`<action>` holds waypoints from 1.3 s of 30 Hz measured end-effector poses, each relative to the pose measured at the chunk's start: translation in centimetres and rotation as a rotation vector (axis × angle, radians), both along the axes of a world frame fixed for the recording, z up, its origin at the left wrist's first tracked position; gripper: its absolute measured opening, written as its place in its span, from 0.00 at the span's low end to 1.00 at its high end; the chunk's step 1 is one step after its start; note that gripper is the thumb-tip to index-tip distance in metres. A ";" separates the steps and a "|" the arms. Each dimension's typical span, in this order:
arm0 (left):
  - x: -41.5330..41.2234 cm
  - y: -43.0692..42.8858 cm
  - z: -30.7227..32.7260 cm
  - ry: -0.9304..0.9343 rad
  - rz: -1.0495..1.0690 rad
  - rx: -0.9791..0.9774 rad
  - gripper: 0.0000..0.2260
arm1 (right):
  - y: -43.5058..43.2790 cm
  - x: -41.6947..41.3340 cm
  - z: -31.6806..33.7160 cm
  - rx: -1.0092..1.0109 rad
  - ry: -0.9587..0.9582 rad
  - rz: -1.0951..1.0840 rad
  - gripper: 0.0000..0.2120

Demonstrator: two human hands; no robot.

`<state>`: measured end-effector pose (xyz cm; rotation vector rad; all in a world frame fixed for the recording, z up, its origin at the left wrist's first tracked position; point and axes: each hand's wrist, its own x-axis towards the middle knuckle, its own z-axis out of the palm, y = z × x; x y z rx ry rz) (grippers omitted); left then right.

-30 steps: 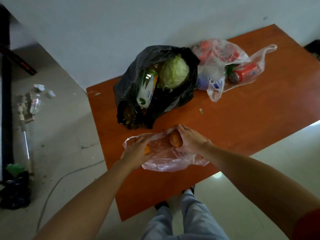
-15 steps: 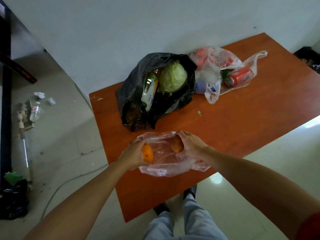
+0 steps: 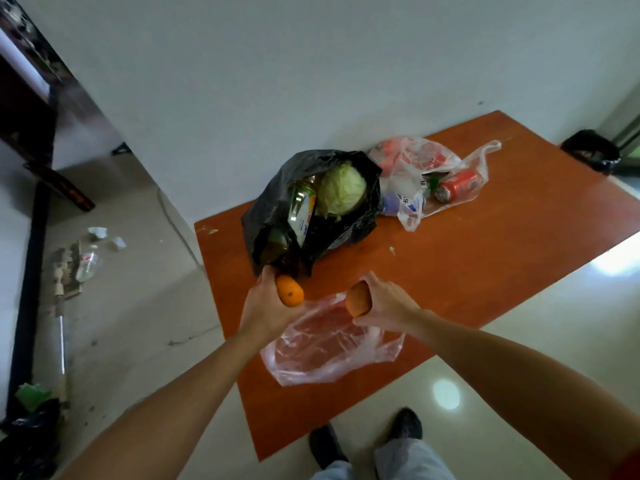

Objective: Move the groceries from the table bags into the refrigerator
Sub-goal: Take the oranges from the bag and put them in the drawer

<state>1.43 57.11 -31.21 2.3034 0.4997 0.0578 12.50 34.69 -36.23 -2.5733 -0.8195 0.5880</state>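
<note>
My left hand grips an orange above the table. My right hand holds a second orange just right of it. Below both hands a clear plastic bag lies flat and limp on the orange-brown table. Behind them a black bag stands open with a green cabbage and a juice bottle showing. Farther right lies a second clear bag that holds a red can and other packets. No refrigerator is in view.
The table stands against a white wall. On the floor at the left lie a mop, scraps of litter and a dark bag. A black bin sits beyond the table's right end. My shoes are at the table's near edge.
Both hands have lifted out of the clear bag, each with an orange. The bag has dropped flat onto the table. The view has pulled back and tilted up.
</note>
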 end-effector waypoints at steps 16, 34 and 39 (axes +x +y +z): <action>4.4 -23.6 6.4 -0.042 -0.665 0.620 0.29 | -25.3 -4.0 11.5 -0.066 -0.333 -0.162 0.35; 13.2 -72.2 6.7 -0.311 -1.418 0.713 0.29 | -69.7 -11.4 12.2 -0.285 -0.409 -0.808 0.35; 18.6 -85.7 7.5 -0.413 -1.550 0.729 0.30 | -81.1 -9.2 13.1 -0.350 -0.394 -0.958 0.35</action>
